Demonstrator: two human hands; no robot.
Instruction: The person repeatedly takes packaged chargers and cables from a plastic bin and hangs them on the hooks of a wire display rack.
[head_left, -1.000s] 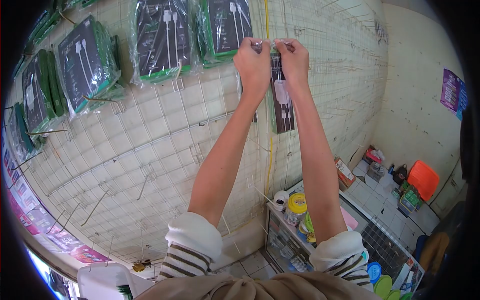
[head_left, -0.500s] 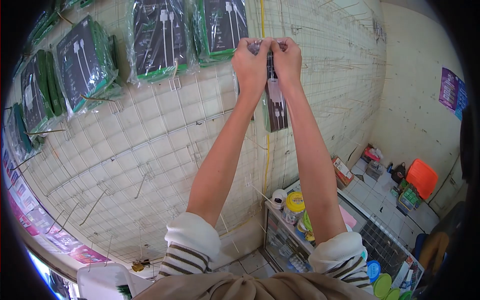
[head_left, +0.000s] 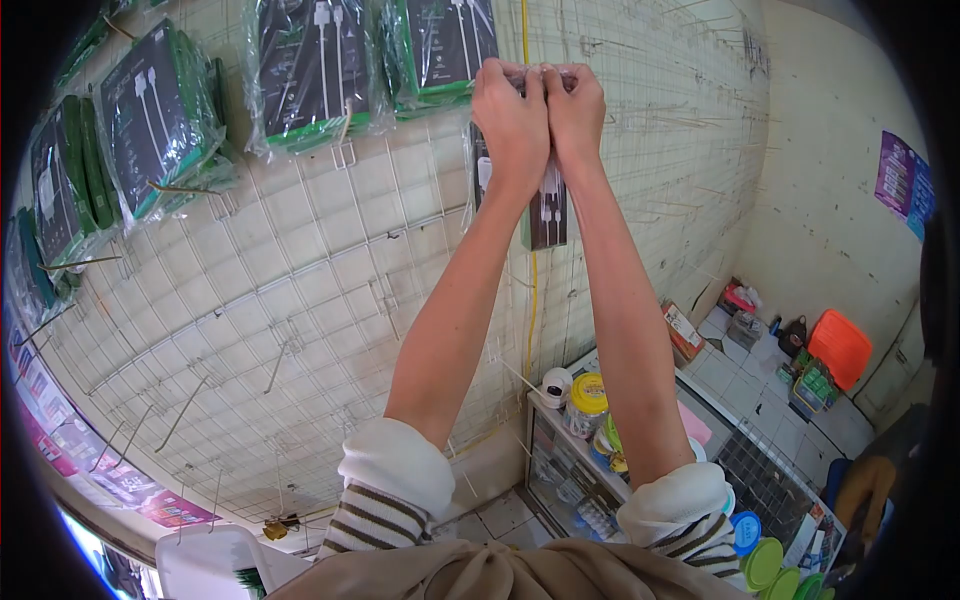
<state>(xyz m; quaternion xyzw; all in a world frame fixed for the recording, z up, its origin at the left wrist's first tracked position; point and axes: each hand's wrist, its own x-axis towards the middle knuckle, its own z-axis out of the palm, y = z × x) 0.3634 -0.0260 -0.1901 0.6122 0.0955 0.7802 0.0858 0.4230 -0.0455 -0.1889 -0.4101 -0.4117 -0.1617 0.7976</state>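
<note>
Both arms reach up to the wire grid wall. My left hand and my right hand meet side by side, their fingers closed on the clear plastic top of a packaged charging cable. Below and between the wrists hangs the cable package, a dark box with green edges and white plugs pictured on it. The hands hide its upper part, and whether it sits on a hook cannot be seen. Close on the left is a bagged cable pack with a green border.
More bagged cable packs hang at the left on the wire grid, which has several bare hooks sticking out. Below right stands a glass display case with a yellow-lidded jar. An orange chair-like object is on the tiled floor.
Both hands have risen slightly, still together at the plastic top. The cable package has shifted a little up and left in view.
</note>
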